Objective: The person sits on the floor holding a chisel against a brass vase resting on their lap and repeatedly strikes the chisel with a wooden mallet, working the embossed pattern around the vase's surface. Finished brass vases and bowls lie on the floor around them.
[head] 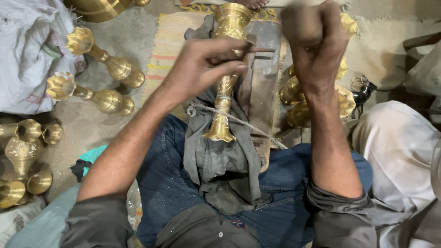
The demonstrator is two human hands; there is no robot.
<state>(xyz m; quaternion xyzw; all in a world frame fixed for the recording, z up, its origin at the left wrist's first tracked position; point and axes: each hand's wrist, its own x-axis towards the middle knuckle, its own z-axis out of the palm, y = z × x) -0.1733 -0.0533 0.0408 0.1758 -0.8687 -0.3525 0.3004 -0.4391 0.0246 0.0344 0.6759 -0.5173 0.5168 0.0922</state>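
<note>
At the bottom of the frame sit the person's lap in blue denim trousers and the dark grey sleeves, with a grey crumpled cloth draped down the middle between the thighs. On that cloth lies one tall fluted brass vase, its flared end pointing toward the lower centre and its other end toward the top centre; a thin pale cord crosses it slantwise just above the flared end. The vase rests along a long, worn, brown wooden board that runs up the centre of the frame over a striped woven mat. The left hand, centre frame, is curled with fingertips pinched on a thin dark metal punch held sideways against the vase. The right hand, upper right, is raised and clenched into a fist, blurred; what it grips cannot be told. Behind the right forearm, centre right, lie about three more brass pieces, partly hidden. On the grey concrete floor at upper left lie two finished brass vases, and at the left edge a cluster of roughly five brass cups and stems. A white sack fills the upper left corner, and white cloth lies at the right.
</note>
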